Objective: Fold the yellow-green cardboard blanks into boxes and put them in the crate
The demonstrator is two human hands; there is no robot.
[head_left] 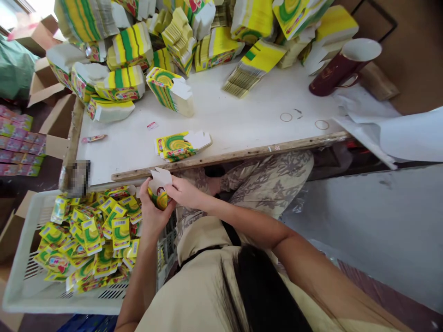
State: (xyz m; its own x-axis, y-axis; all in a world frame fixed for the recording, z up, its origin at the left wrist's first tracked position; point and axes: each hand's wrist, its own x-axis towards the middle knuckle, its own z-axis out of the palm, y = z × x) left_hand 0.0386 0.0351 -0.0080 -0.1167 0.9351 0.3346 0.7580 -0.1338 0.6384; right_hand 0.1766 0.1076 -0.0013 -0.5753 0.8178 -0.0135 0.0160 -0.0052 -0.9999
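Observation:
Between my two hands, just off the table's front edge, is a small yellow-and-green carton (159, 197) with its white end flaps standing up. My left hand (152, 214) wraps round its side and bottom. The fingers of my right hand (183, 191) pinch the carton at its flaps on the right. On the table just beyond lies a small stack of flat cartons (178, 145), flaps pointing right. Below and left of my left hand, a white plastic crate (15, 276) holds many folded yellow cartons (92, 235).
Bundles of flat cartons (129, 46) crowd the back of the white table (242, 115). A dark red mug (334, 71) stands at the right rear. A small wrapped stick (94, 138) and rubber bands (286, 117) lie on the tabletop. Cardboard boxes (58, 124) stand at the left.

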